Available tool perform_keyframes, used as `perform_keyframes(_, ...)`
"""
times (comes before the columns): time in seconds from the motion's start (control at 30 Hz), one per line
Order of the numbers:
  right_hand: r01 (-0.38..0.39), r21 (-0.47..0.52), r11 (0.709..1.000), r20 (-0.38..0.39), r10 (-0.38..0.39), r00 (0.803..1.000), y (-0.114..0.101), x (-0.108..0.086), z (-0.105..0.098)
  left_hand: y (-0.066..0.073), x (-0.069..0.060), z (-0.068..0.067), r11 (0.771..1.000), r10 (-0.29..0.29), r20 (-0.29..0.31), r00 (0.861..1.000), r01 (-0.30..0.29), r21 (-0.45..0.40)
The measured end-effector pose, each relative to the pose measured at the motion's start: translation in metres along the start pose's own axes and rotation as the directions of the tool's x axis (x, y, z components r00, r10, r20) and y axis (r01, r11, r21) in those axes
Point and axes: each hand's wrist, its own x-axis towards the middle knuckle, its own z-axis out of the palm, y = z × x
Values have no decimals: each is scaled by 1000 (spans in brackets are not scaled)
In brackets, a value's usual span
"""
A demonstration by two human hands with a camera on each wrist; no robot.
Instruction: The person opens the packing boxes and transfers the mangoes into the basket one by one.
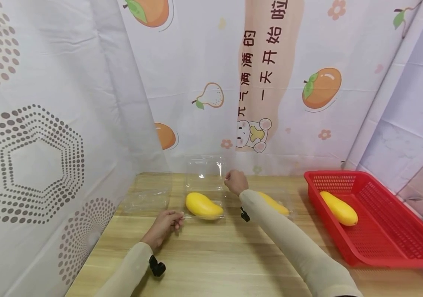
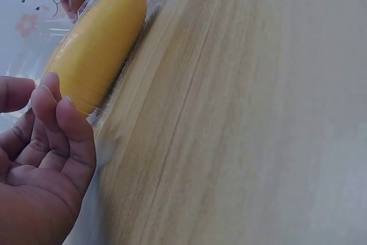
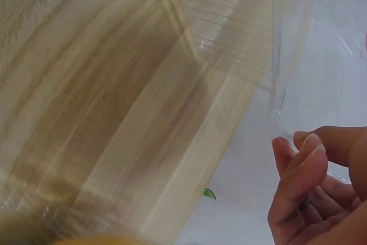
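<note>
Starting big: white curtain (image 1: pixel 189 53) across the back, covered in cartoon fruit and Chinese lettering. In front of that, a wood-grain table (image 1: pixel 211 255). Over at the far right, a red plastic basket (image 1: pixel 386 235) full of little slots. Beige left sleeve (image 1: pixel 127 268) and right sleeve (image 1: pixel 285 239) stretched in from the bottom edge. Then, lined up in a row, a clear left box (image 1: pixel 148 201), a clear middle box (image 1: pixel 218 202) with its raised lid (image 1: pixel 204 175) standing up at the back, and a clear right box (image 1: pixel 288 199), partly hidden behind the right sleeve.

Now the left hand (image 1: pixel 164 227): thumb and fingertips together, pinched on the near left corner of the middle box. Right hand (image 1: pixel 236 182): also pinched, thumb and finger on the right edge of the raised lid.

Down to yellow fruit: middle mango (image 1: pixel 203 205) lying in the middle box, basket mango (image 1: pixel 339 209) along the basket's left side, right mango (image 1: pixel 273 203) in the right box. Tiniest: black gadgets (image 1: pixel 157 266) on both cuffs.
</note>
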Motion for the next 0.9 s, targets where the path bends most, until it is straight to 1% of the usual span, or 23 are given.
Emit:
perform_keyframes(0.07, 11, -25, 1000, 13, -10, 1000, -1, -1, 0, 0, -1, -1, 1000, 3, 1, 1000, -3, 2)
perform_keyframes(0.23, 24, -44, 999, 56, -22, 998, -1, -2, 0, 2, -3, -1, 1000, 10, 0, 1000, -10, 7)
perform_keyframes(0.43, -3, -20, 1000, 100, 5, 995, 3, 1, 4, 2, -5, -1, 1000, 3, 2, 1000, -3, -1)
perform_keyframes(0.53, 0, -21, 1000, 113, 2, 994, 6, 3, 6, 1, -6, -1, 1000, 4, 7, 1000, -4, -1)
perform_keyframes(0.67, 17, 11, 1000, 145, -19, 989, 7, 3, 7, 1, -7, -1, 1000, -1, 9, 1000, 1, 6)
perform_keyframes(0.8, 4, 40, 999, 163, -10, 987, 6, 2, 7, 2, -7, -1, 1000, 3, 7, 1000, -4, 21)
perform_keyframes(0.9, -2, 40, 999, 163, -4, 987, 5, 1, 7, 2, -7, -2, 1000, 8, 4, 1000, -8, 28)
